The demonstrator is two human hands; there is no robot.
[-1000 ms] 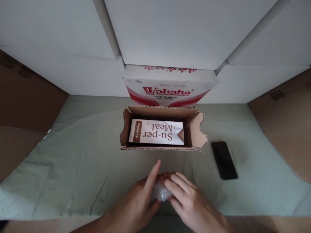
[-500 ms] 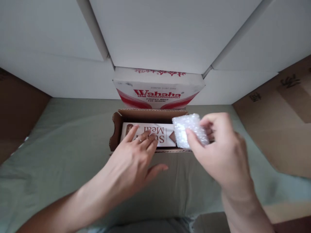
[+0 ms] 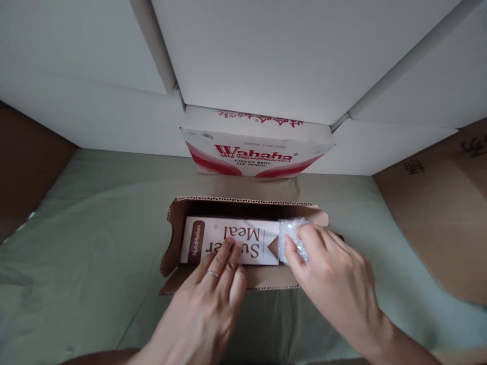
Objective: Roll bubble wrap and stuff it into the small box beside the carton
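An open brown cardboard box lies on a pale green cloth. Inside it sits a white and brown "Su-per Meal" carton. My left hand rests on that carton with its fingers flat and close together. My right hand pinches a wad of clear bubble wrap and holds it at the right end of the box, beside the carton.
A white and red "Wahaha" carton stands just behind the box, under large white panels. Brown cardboard rises at the right, and more at the far left. The green cloth spreads to both sides.
Both hands left the wad near me. The right hand carried the bubble wrap to the box and lowered it into the right end. The left hand settled on the carton.
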